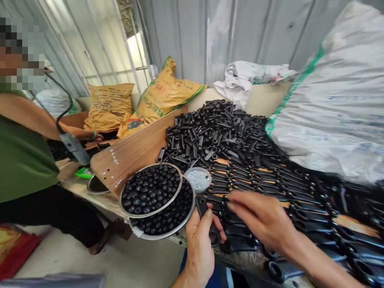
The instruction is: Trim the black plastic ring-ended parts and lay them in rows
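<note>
**Black plastic parts fill a workbench as two hands sort them**

At far left, a co-worker in a green shirt stands beside the bench, one hand resting near two yellow sacks stacked against the corrugated wall. A wooden board leans across the bench just right of them. In front of it sit two round metal trays, one overlapping the other, both heaped with small black beads; a small clear dish of silvery bits touches their right edge. The left hand rises from the bottom edge just right of the trays, thumb and fingers closed around a black plastic handle, which stands nearly upright with its ringed lower end against the palm. Just right, the right hand reaches leftward over rows of matching handles laid out on the bench, fingers extended and loosely together, holding nothing that can be seen. Behind the rows lies a loose pile of handles. A large white sack fills the right side.
</note>
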Motion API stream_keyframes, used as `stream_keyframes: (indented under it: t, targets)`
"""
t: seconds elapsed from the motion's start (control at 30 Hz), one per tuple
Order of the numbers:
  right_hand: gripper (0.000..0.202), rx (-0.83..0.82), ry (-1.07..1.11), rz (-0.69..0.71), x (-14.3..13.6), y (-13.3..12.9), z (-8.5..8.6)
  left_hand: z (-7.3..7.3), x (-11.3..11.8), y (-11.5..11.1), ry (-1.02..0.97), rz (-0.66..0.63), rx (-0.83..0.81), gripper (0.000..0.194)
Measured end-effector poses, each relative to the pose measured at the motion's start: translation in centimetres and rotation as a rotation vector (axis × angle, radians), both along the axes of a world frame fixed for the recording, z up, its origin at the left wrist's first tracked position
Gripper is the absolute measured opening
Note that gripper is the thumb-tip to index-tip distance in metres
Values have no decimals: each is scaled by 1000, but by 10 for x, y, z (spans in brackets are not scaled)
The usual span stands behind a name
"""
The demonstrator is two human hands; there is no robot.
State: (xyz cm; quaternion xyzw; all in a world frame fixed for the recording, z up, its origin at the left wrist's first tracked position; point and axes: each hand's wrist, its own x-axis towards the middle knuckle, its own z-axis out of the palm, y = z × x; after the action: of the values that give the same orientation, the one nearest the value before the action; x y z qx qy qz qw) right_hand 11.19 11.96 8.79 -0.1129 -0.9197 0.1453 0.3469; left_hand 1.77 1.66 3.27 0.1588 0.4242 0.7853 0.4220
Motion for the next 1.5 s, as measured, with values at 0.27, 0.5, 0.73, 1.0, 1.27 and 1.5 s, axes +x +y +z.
stream_keyframes:
  t: [0.27, 0.5, 0.73, 1.0, 1.27, 1.5]
  targets:
    - [23, 110, -967, -236, -142, 48, 6, -5, -38, -37, -61, -24, -30, 27]
    - [21, 118, -1055, -249, -170, 53, -23, -12, -40, -39, -113, -69, -21, 30]
    - [22, 87, -895, -200, -164, 79, -32, -18, -35, -28, -133, -120, 8, 38]
    - [22, -83, -617, -105, -153, 92, -33, -33, -33, -10, -104, -196, 16, 36]
    - [23, -656, -186, 252, -67, 40, -2, -6, -21, -8, 9, -59, -138, 30]
    - [20, -363, -6, 11, 47, -9, -6, -4, 43, 6, 136, -504, -240, 28]
